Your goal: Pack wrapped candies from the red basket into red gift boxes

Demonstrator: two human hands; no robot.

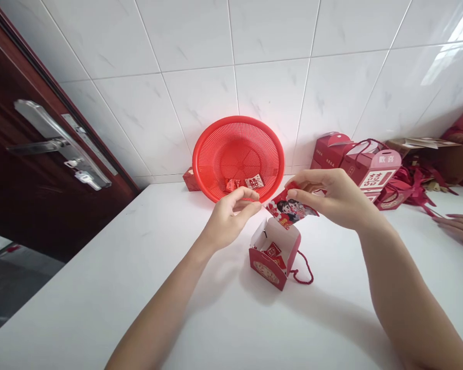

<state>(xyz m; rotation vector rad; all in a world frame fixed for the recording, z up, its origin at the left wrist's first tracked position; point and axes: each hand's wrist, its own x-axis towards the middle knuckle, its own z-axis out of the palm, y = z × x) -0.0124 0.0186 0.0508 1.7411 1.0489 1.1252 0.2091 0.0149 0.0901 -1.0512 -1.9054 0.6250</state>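
Note:
My right hand (327, 198) pinches a red candy packet (291, 208) printed with a cartoon couple, holding it tilted over a small gift box. That red box (268, 267) stands on the white table with its top spread apart and a dark red cord handle (304, 275) hanging at its right side. Inside it lie small red packets (273, 252). Just left of the candy packet is my left hand (233, 216), its thumb and fingers curved with a small gap between them; nothing shows in its grasp.
A red plastic basket (239, 123) leans against the tiled wall, with a few small packets (254, 181) in it. Behind its left side sits a small red box (191, 180). Red gift boxes (374, 169) and ribbons (419, 177) lie at right, near another person's hand (461, 228).

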